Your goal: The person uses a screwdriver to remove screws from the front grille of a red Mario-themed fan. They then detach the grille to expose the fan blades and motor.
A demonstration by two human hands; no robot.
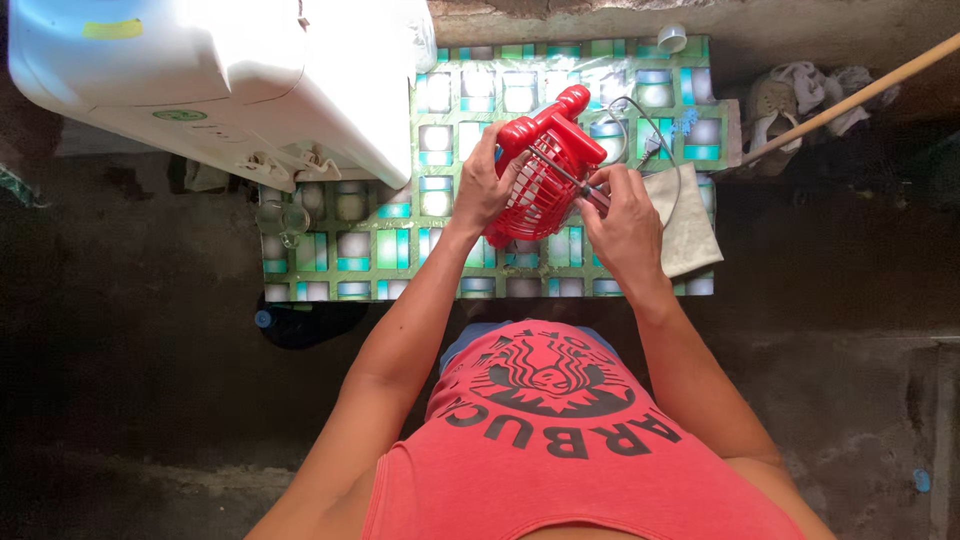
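Head view, centre of frame: left hand [482,185] clamps the red plastic grilled fan housing [545,170] over the green-patterned table [380,245], steadying it; right hand [625,215] is closed on a thin metal screwdriver [575,180] angled into the grille. White machine [230,75] upper left.

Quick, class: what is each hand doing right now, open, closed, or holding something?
Left hand: closed on the red fan, steadying its grille.
Right hand: closed on a screwdriver, tip at the fan.
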